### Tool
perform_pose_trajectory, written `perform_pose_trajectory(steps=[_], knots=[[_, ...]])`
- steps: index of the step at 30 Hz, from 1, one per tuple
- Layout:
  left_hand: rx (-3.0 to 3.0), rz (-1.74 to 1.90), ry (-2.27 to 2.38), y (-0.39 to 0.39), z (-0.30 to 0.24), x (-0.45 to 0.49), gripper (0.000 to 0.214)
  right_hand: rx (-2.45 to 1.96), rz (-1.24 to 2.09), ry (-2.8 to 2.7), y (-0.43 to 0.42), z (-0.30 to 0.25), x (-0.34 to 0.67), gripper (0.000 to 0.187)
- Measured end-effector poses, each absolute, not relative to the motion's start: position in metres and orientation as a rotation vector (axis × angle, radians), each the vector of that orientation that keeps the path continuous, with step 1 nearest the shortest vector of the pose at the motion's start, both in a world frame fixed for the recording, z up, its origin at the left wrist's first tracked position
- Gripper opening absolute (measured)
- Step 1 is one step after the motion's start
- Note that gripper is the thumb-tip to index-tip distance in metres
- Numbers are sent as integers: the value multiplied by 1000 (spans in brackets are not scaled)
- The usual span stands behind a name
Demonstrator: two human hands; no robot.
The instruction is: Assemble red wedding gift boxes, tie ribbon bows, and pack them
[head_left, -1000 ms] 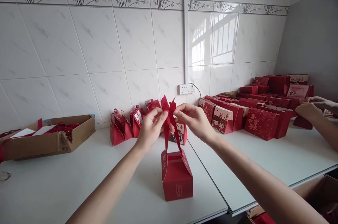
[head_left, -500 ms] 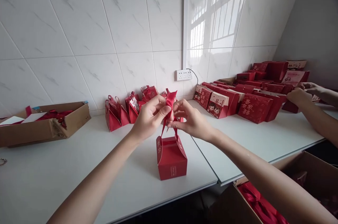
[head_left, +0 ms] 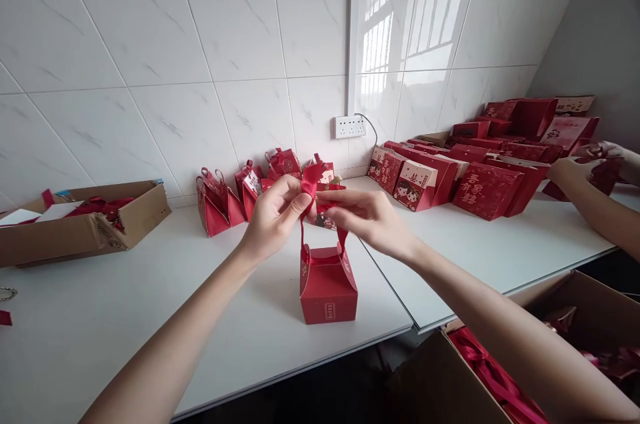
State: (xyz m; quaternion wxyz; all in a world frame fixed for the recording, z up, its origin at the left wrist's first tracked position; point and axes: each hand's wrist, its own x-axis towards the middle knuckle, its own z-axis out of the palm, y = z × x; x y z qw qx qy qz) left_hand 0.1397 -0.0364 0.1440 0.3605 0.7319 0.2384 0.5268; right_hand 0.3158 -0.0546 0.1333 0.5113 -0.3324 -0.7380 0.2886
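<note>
A small red gift box [head_left: 329, 297] with raised, curved side flaps stands upright on the white table. A red ribbon [head_left: 311, 179] runs up from both its sides and is gathered above it. My left hand [head_left: 277, 211] pinches the ribbon between thumb and fingers, with one end sticking up above the grip. From the right, my right hand [head_left: 373, 221] closes on the ribbon too, its fingers stretched toward the left hand and partly hiding the loop. Neither hand touches the box itself.
Finished-looking red boxes with ribbon handles [head_left: 217, 204] line the wall. An open carton [head_left: 115, 231] with ribbons lies left. Folded red boxes [head_left: 487, 191] crowd the right table, where another person's hands [head_left: 575, 174] work. A carton [head_left: 470, 384] stands below the table edge.
My right hand's fingers have straightened toward the left hand, pulling ribbon to the right. The left hand keeps its pinch. The other person's hands now hold a red box.
</note>
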Motion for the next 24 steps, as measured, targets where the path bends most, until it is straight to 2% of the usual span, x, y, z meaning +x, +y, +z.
perform_pose_trajectory(steps=[2, 5, 10, 17, 24], knots=[[1779, 1401, 571, -37, 138, 140, 22, -808, 754, -1618, -53, 133, 319, 28], [1549, 1575, 571, -41, 125, 141, 20, -842, 648, -1359, -53, 127, 323, 29], [1189, 1726, 731, -48, 96, 121, 25, -895, 595, -1205, -64, 102, 348, 55], [892, 1731, 1034, -51, 59, 77, 17, -1063, 750, -1001, -87, 60, 396, 63], [1129, 1492, 1331, -52, 21, 47, 24, -1213, 933, -759, -103, 30, 414, 56]])
